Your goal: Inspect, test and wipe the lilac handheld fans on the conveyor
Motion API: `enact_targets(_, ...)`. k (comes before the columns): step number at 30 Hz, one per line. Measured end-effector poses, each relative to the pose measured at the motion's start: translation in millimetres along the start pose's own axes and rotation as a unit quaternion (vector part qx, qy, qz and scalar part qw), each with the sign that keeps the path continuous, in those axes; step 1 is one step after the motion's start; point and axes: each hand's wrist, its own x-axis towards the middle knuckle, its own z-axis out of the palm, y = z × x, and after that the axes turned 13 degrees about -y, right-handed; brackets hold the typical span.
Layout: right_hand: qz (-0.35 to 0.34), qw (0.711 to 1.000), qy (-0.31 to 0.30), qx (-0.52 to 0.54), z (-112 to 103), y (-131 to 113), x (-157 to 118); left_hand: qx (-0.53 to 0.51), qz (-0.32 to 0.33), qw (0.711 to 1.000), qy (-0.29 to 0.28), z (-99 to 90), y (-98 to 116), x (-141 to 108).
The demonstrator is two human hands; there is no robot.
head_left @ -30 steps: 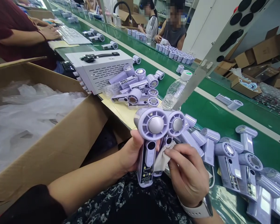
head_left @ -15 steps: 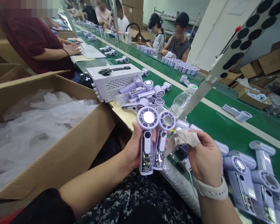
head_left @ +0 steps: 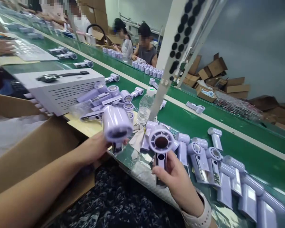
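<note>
My left hand (head_left: 97, 147) grips a lilac handheld fan (head_left: 117, 123), its round head tipped forward and blurred by motion. In my right hand (head_left: 178, 174) is a second lilac handheld fan (head_left: 161, 142), held upright by the handle with its round grille and dark centre facing me. Both hands are closed around the handles. Between the two held fans, a crumpled pale cloth (head_left: 136, 142) lies on the table beside a clear plastic bottle (head_left: 146, 106).
More lilac fans lie in a row (head_left: 224, 177) on the right and in a pile (head_left: 109, 95) by a white vented box (head_left: 71, 91). A cardboard box (head_left: 42, 158) stands at left. A metal post (head_left: 165, 76) rises beside the green conveyor (head_left: 218, 129). People sit across it.
My right hand has let go of the cloth and now holds one of the two fans that my left hand held together. The fans are apart, and the view has swung right.
</note>
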Motion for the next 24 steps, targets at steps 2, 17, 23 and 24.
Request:
enact_targets(2, 0.004, 0.999, 0.051, 0.014, -12.0, 4.2, -16.3, -0.026, 0.002, 1.0, -0.016, 10.6, -14.9, 13.4)
enact_targets(17, -0.037, 0.976, 0.162, 0.142, -45.2, 9.2, -74.0, -0.093, -0.041, 0.975, -0.2, 122.1, -64.7, 57.2)
enact_targets(23, -0.021, 0.979, 0.128, 0.16, -43.3, 8.6, -62.7, -0.092, -0.075, 0.98, -0.162, 119.2, -61.2, 52.1)
enact_targets(24, -0.021, 0.979, 0.122, 0.162, -42.3, 8.6, -61.7, -0.104, -0.079, 0.979, -0.157, 118.3, -60.6, 50.8)
